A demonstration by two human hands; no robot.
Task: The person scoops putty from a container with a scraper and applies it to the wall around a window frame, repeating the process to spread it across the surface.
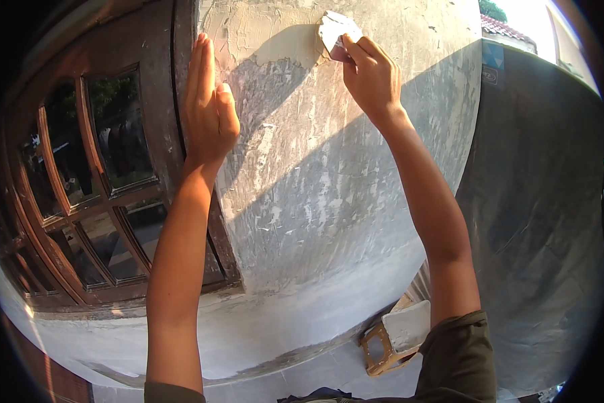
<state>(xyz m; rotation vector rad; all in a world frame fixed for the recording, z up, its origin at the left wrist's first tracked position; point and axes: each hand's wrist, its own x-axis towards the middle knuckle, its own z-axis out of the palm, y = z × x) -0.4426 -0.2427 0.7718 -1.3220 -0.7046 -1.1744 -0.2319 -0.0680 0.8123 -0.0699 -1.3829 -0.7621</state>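
My right hand [376, 84] grips a small putty scraper [339, 35] by its lower edge, high on the wall. White putty covers much of the scraper's face, and its upper edge lies at the wall surface. Around it, the wall [302, 168] is grey with patchy, pale smears. A beige putty layer [262, 33] coats the top part, left of the scraper. My left hand [208, 101] is raised with fingers stretched upward and holds nothing. It overlaps the border between the wall and the brown wooden window frame [225, 258].
Dark glass panes [117, 127] fill the window at left. A dark sheet [537, 201] hangs along the right side. Low on the right, a stool [376, 349] carries a whitish tray [409, 326] above the tiled floor [302, 376].
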